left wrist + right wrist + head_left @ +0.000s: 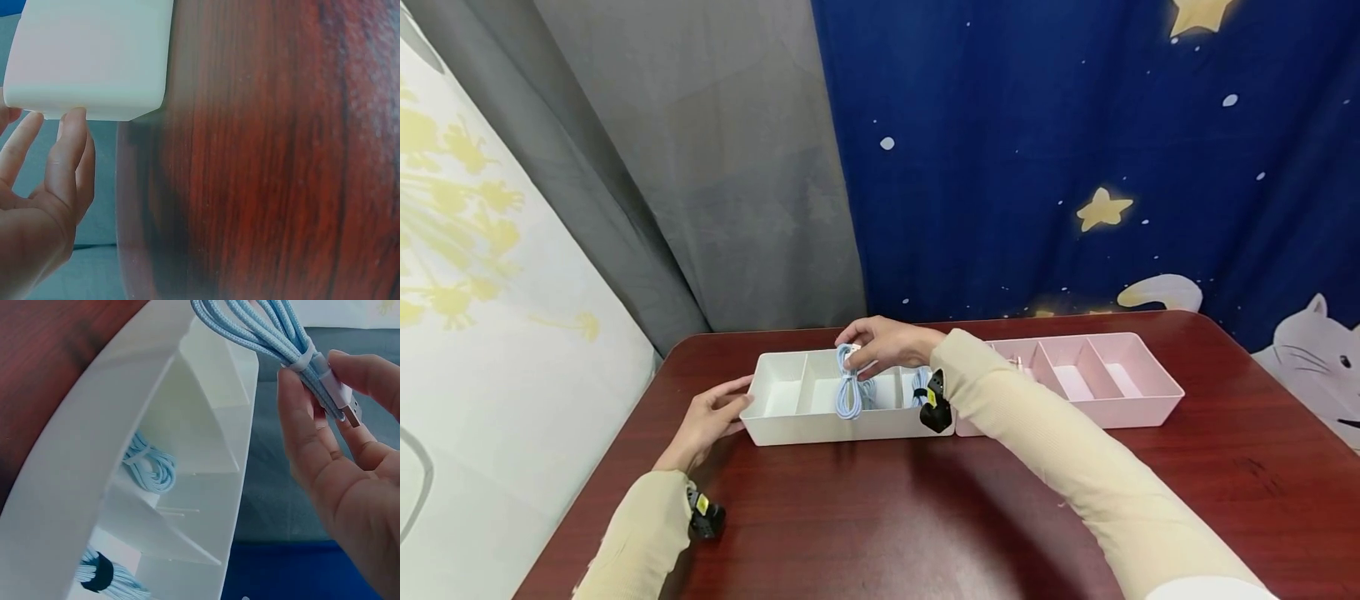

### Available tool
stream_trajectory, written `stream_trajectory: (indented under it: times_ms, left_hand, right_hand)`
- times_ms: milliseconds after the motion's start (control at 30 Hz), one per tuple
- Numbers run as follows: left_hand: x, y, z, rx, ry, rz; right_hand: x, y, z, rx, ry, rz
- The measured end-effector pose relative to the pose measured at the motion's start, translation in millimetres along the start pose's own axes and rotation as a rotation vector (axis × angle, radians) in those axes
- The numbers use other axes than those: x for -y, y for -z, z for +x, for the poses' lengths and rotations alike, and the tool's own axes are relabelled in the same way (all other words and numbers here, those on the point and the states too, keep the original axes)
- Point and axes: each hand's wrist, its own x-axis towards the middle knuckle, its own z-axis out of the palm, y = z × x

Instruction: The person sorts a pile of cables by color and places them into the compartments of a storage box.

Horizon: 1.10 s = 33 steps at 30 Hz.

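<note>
My right hand pinches a coiled light blue braided USB cable between thumb and fingers, above the white divided box. In the right wrist view the metal USB plug sticks out past the fingertips, and a pale tie wraps the coil. My left hand touches the left end of that box, its fingers fairly straight against the end wall. Inside the box lie a second blue cable coil and, one compartment over, a blue cable bundle with a black strap.
A pink divided box stands end to end with the white one, partly hidden behind my right sleeve; small items show in it. Both boxes sit on a dark red wooden table. Grey and blue curtains hang behind its far edge.
</note>
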Motion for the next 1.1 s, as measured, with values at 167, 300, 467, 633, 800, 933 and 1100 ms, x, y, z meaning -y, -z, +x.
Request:
stream_trajectory:
  times_ms: [167,300,467,633,800,933,1100]
  left_hand:
    - [0.8,0.9,-0.9,-0.001,0.004,0.002]
    - [1.6,1.7,-1.5,-0.003,0.004,0.005]
    - [2.1,2.3,-2.1,-0.006,0.000,0.003]
    - [1.9,1.1,-1.0,-0.005,-0.001,-0.004]
    - [1.0,-0.6,1.9,-0.001,-0.003,-0.015]
    - [1.7,-0.5,3.8,-0.001,-0.001,-0.016]
    - [2.4,-0.1,4.1,0.001,0.007,-0.014]
  right_hand:
    - [3,1,7.3,-0.019,0.000,0.002]
    - [4,2,12.4,-0.034,0.000,-0.006]
    - [6,1,17.3,-0.038,0.002,-0.002]
    - [8,1,19.5,-0.059,-0.005,-0.012]
    - [8,0,21.6,-0.079,-0.013,-0.013]
    - [6,-1,26.2,-0.086,-0.009,-0.003]
    - [3,-4,31.4,-0.108,-0.015,-0.002]
